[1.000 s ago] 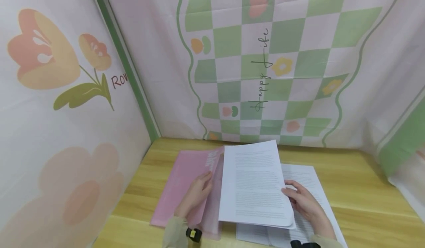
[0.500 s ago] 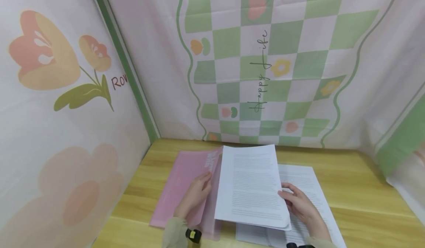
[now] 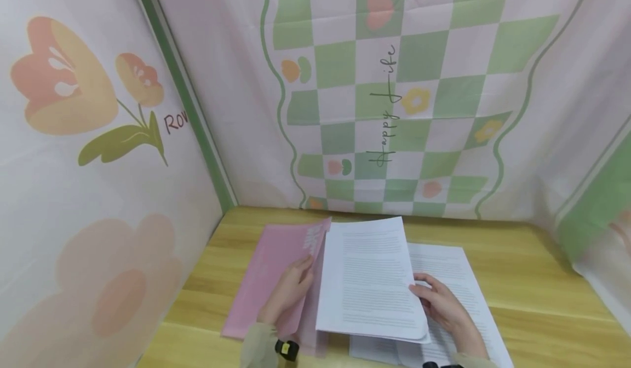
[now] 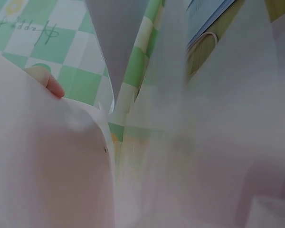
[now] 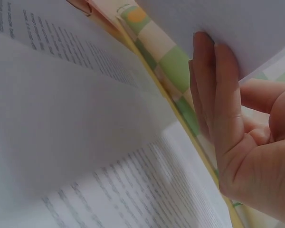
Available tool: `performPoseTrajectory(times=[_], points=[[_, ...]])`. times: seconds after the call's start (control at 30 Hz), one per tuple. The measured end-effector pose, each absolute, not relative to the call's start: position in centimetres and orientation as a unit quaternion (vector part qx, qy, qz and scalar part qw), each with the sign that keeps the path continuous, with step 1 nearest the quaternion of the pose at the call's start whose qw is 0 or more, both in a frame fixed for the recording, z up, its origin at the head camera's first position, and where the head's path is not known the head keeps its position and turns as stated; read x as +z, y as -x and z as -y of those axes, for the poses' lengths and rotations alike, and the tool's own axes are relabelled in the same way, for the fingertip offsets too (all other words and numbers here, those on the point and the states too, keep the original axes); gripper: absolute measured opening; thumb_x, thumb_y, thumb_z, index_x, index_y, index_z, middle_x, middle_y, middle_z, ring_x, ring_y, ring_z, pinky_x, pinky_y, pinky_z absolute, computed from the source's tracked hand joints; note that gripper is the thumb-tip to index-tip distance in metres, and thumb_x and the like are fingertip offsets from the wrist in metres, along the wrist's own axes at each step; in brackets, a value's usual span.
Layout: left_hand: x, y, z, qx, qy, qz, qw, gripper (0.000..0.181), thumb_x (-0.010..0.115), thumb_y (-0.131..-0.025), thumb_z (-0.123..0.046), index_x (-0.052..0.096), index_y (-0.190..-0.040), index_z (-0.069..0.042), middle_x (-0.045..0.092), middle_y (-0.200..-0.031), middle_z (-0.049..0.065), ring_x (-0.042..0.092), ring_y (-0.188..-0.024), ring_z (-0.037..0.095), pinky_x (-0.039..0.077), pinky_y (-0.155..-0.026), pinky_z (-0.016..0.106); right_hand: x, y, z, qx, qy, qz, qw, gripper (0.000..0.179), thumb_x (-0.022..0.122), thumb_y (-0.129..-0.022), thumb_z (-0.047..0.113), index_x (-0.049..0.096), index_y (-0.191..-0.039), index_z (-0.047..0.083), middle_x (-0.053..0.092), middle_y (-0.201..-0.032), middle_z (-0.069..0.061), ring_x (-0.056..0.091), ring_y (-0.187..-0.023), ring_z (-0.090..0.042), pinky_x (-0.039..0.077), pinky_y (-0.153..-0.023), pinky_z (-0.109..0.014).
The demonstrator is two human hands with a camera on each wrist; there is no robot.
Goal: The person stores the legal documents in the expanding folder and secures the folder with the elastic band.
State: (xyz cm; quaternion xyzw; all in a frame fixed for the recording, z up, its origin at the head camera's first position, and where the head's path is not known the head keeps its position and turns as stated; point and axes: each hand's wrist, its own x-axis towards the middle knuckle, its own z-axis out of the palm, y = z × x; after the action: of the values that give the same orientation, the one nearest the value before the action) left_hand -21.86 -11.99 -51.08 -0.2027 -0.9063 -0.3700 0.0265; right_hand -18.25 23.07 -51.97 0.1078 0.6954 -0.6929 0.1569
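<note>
My left hand (image 3: 291, 286) grips the raised top cover of a translucent pink folder (image 3: 258, 269), at the table's left. In the left wrist view, a fingertip (image 4: 52, 85) shows over the edge of that folder's cover (image 4: 42, 152). Between thumb and fingers, my right hand (image 3: 446, 305) pinches a thin sheaf of printed paper (image 3: 372, 280) by its right edge. The sheaf is tilted above the table, its left side at the folder's opening. Whether that side is inside the folder cannot be told. The right wrist view shows my right hand (image 5: 247, 137) holding the sheaf's edge (image 5: 256, 28).
More printed sheets (image 3: 443, 261) lie on the wooden table (image 3: 532, 280) under and to the right of the held sheaf. A checkered curtain (image 3: 379, 99) hangs behind the table's back edge. A flowered curtain (image 3: 148, 193) borders the left.
My right hand has brought the sheaf a little to the left and slightly toward me, closer over the folder. My left hand and the folder have stayed nearly in place.
</note>
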Motion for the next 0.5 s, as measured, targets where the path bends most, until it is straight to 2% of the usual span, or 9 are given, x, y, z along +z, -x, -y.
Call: performPoseTrajectory(times=[0.27, 0.5], points=[[-51.0, 21.9, 11.7, -0.358, 0.189, 0.914, 0.028, 0.042, 0.042, -0.096, -0.018, 0.048, -0.134, 0.000, 0.047, -0.139, 0.019, 0.043, -0.131, 0.033, 0.036, -0.108, 0.046, -51.9, 18.5, -21.9, -0.689, -0.114, -0.697, 0.163, 0.063, 0.058, -0.089, 0.020, 0.029, -0.140, -0.002, 0.065, -0.102, 0.000, 0.066, -0.090, -0.013, 0.055, -0.079, -0.031], [-51.1, 21.9, 11.7, -0.365, 0.188, 0.912, 0.027, 0.041, 0.042, -0.097, -0.017, 0.047, -0.134, 0.002, 0.045, -0.140, 0.020, 0.043, -0.132, 0.034, 0.035, -0.108, 0.047, -52.1, 18.6, -21.1, -0.682, -0.102, -0.706, 0.164, 0.061, 0.057, -0.091, 0.020, 0.029, -0.140, -0.002, 0.067, -0.101, 0.000, 0.066, -0.086, -0.010, 0.055, -0.074, -0.027]])
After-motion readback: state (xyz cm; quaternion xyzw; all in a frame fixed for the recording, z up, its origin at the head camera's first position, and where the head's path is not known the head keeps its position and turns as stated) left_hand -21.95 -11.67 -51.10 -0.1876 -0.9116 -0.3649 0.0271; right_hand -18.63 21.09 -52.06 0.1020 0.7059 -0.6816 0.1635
